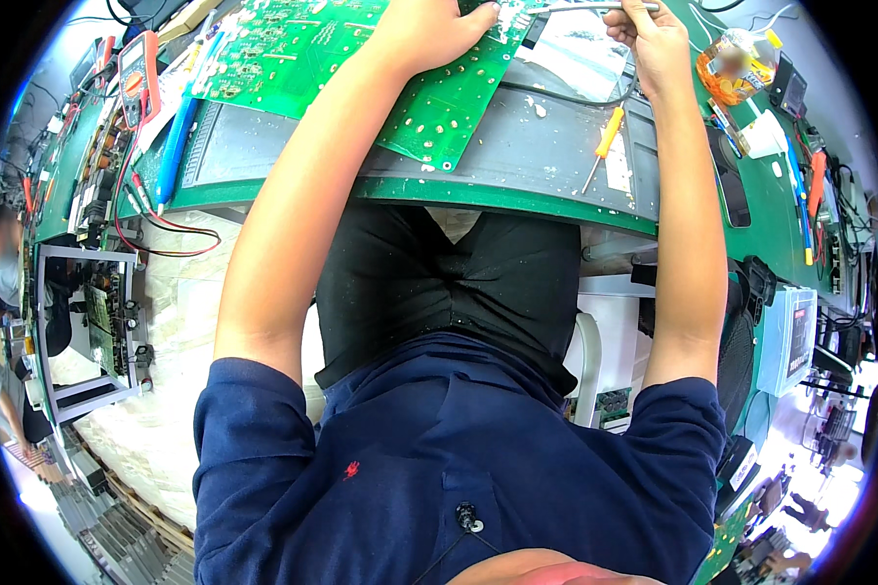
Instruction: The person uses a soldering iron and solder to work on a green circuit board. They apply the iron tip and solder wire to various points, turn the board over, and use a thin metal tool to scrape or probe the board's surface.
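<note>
A large green circuit board lies at the top of the view, with solder points and white crumbs on it. Over its right part rests my left hand. Its thumb is stretched out toward a whitish patch of bits, while its other fingers are cut off by the upper edge. My right hand is closed around a slim silver tool, held nearly level and pointing left toward my left thumb. The tool's exact kind cannot be made out.
A grey mat with crumbs lies under the board. An orange-handled screwdriver is on it, near a black cable. Left stand a multimeter and a blue pen-like tool; right, a plastic jar and a phone.
</note>
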The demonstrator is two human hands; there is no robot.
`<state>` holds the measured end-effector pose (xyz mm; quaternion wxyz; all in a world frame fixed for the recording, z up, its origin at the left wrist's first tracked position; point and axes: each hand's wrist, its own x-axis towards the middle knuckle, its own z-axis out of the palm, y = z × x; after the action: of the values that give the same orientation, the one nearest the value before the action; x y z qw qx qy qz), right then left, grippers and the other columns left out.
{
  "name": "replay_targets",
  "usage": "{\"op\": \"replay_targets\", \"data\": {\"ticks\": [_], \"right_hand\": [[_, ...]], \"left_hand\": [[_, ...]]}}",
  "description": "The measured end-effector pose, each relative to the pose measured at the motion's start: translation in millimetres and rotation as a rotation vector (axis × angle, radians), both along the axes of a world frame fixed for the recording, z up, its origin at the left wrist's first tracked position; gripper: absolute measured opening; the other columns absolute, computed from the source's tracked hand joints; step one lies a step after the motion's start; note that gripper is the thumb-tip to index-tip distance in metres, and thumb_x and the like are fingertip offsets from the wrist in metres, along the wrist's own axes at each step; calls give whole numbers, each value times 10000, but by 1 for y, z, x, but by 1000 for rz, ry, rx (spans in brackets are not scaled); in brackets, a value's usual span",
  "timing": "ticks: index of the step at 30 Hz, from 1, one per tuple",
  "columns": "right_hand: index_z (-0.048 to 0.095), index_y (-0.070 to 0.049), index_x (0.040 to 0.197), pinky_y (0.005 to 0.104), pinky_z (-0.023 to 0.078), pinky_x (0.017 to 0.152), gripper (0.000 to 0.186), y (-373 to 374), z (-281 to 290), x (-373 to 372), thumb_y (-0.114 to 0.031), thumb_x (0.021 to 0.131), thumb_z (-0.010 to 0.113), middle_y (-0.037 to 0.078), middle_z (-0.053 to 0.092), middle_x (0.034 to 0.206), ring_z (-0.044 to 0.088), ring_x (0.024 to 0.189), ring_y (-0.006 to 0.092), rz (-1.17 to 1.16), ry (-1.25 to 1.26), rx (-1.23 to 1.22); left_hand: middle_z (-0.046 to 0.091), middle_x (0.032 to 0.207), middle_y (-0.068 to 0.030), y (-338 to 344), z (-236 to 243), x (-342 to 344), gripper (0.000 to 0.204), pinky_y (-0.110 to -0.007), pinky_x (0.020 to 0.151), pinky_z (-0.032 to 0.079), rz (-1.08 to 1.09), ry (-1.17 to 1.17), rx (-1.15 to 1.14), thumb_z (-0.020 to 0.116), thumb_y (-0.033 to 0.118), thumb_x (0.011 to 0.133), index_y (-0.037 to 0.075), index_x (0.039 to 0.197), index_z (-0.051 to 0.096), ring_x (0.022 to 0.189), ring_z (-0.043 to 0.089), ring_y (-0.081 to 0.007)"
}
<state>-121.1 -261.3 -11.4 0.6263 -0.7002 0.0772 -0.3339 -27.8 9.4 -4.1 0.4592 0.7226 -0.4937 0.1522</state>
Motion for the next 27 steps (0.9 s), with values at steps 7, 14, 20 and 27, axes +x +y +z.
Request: {"op": "replay_targets", "data": {"ticks": [7, 14, 20, 27], "right_hand": [[642, -47, 921, 268, 501, 590, 257, -1, 0, 0, -280, 1028, 640, 56, 660, 741, 622, 630, 140, 16, -22, -7], [642, -48, 922, 268, 502, 589, 258, 0, 1, 0, -282, 1030, 633, 56, 661, 744, 623, 630, 138, 17, -4, -4], [642, -50, 917, 266, 502, 589, 265, 3, 2, -1, -290, 1028, 634, 52, 662, 747, 624, 628, 136, 12, 12, -1], [635, -45, 926, 269, 503, 598, 265, 1, 6, -5, -292, 1024, 640, 57, 659, 747, 624, 637, 139, 17, 4, -19]], "left_hand": [[709, 922, -180, -1, -1, 3, 173, -405, 827, 538, -8, -10, 0, 678, 99, 854, 3, 997, 680, 898, 687, -335], [711, 924, -177, -1, -2, 3, 169, -397, 829, 540, -23, 14, -17, 672, 91, 858, -5, 998, 678, 899, 690, -327], [712, 920, -182, 0, -1, 3, 168, -396, 827, 540, -24, 3, -12, 673, 86, 856, -7, 995, 679, 894, 694, -325], [712, 907, -181, -4, 0, 3, 166, -394, 820, 539, -30, 2, -18, 679, 81, 847, -7, 989, 679, 883, 695, -322]]}}
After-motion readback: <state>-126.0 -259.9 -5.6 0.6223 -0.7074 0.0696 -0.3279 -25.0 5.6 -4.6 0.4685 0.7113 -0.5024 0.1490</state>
